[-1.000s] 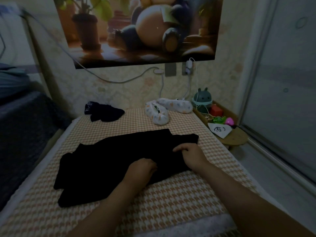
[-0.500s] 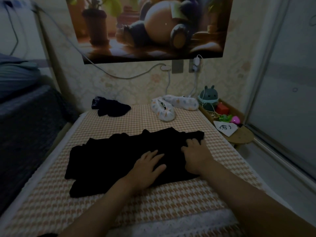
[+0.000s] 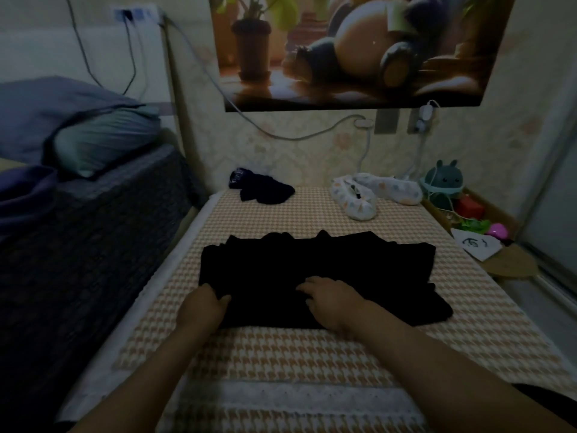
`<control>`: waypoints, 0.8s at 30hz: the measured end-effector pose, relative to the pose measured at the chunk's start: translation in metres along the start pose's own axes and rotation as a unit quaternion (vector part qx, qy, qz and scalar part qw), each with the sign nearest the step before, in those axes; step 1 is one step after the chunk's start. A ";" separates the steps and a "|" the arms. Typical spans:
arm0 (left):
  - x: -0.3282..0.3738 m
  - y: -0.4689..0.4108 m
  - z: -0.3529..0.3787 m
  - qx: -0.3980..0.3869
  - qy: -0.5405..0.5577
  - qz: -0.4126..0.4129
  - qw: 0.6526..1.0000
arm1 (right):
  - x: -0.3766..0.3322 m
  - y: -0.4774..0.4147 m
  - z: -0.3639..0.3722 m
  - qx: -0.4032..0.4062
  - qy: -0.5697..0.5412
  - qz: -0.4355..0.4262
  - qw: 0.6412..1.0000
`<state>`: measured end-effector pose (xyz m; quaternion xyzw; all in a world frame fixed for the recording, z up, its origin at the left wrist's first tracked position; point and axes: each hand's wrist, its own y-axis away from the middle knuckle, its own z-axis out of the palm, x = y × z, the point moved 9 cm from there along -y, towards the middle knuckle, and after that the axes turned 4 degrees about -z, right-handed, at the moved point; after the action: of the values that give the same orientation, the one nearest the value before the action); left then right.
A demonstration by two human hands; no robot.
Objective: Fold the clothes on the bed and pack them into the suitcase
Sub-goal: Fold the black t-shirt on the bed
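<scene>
Fingers [image 3: 209, 289] of the left hand [image 3: 203, 309] curl over the left near corner of the black garment [image 3: 315, 267], the thumb lying on top of the fabric so that the edge is pinched. Fingers [image 3: 307, 285] of the right hand [image 3: 332, 303] lie spread and nearly straight, flat on the cloth just right of the left hand, gripping nothing. Both forearms reach in from the near edge.

That black garment lies folded into a broad band across the middle of the bed [image 3: 281, 357], on its houndstooth cover, with a looser flap trailing off at its right near corner. Beyond the garment, toward the wall, a small dark garment [image 3: 265, 190] lies crumpled to the left, and a pair of white patterned slippers [image 3: 359, 203] lies to the right. Right of the black garment, off the bed, a round wooden stool [image 3: 512, 265] carries a green eared toy [image 3: 445, 182] and small bright items. Above it all hangs a cartoon poster [image 3: 359, 48].
</scene>
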<state>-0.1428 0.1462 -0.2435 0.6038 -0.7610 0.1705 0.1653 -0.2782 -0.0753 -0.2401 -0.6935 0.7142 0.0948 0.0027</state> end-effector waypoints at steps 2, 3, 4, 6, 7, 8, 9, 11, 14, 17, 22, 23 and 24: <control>0.000 0.001 -0.013 0.015 0.041 0.011 0.999 | -0.009 -0.003 0.008 0.001 0.016 0.001 1.000; 0.001 0.005 -0.021 0.037 0.051 0.017 0.998 | -0.011 -0.003 0.010 0.004 0.023 0.004 1.000; 0.003 0.008 -0.027 0.055 0.077 0.020 0.995 | -0.013 -0.004 0.011 0.007 0.027 0.009 1.000; 0.003 0.013 -0.034 0.059 0.213 -0.002 0.975 | -0.014 -0.005 0.008 0.020 0.019 0.013 1.000; 0.003 0.013 -0.033 0.037 0.293 -0.022 0.955 | -0.014 -0.005 0.005 0.027 0.010 0.017 0.999; 0.003 0.012 -0.032 0.016 0.350 -0.034 0.936 | -0.014 -0.005 0.001 0.033 0.000 0.019 0.999; 0.004 0.010 -0.030 -0.007 0.372 -0.026 0.928 | -0.014 -0.004 -0.001 0.034 -0.011 0.020 0.999; 0.005 0.007 -0.029 -0.063 0.326 0.030 0.943 | -0.012 -0.002 -0.002 0.009 -0.029 0.023 0.999; -0.004 0.009 -0.008 -0.208 0.046 0.093 0.973 | -0.005 0.005 0.009 -0.056 -0.031 0.040 0.997; -0.009 0.020 0.002 -0.271 -0.205 0.080 0.937 | -0.001 0.009 0.008 -0.034 -0.025 0.035 0.998; 0.087 0.035 -0.006 -0.077 -0.130 0.285 0.946 | 0.018 0.015 -0.013 0.076 0.001 0.033 0.997; 0.097 0.040 0.008 -0.118 -0.106 0.300 0.941 | 0.029 0.017 -0.013 0.081 0.019 0.046 0.995; 0.097 0.042 0.026 -0.170 -0.109 0.290 0.936 | 0.042 0.020 -0.011 0.079 0.036 0.065 0.994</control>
<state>-0.2055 0.0591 -0.2248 0.3351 -0.9338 0.0123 0.1245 -0.2985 -0.1181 -0.2328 -0.6459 0.7628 0.0133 0.0253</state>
